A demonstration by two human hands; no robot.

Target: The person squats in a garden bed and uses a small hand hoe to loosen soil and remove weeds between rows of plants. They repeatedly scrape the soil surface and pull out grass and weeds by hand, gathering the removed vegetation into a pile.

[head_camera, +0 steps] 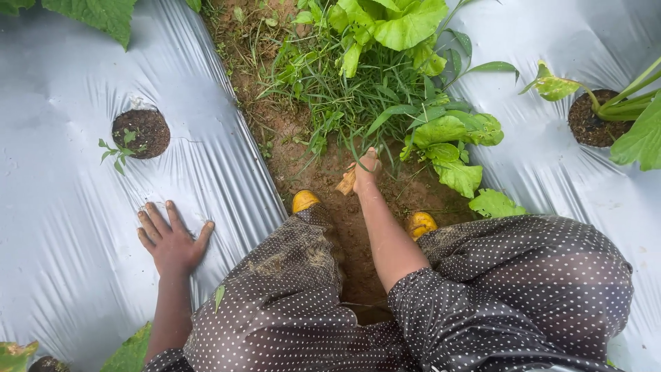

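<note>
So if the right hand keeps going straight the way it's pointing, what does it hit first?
The right hand, closed on a wooden handle, points up the dirt path. It would probably meet the clump of grass first, though depth is hard to judge.

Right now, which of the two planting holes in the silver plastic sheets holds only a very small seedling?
The left planting hole, above the left hand, shows mostly bare soil and a tiny seedling. The right planting hole has thick stems and large leaves.

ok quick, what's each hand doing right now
Left hand: open, fingers spread, flat on the silver plastic sheet.
Right hand: closed on a wooden tool handle, at the grass.
</note>
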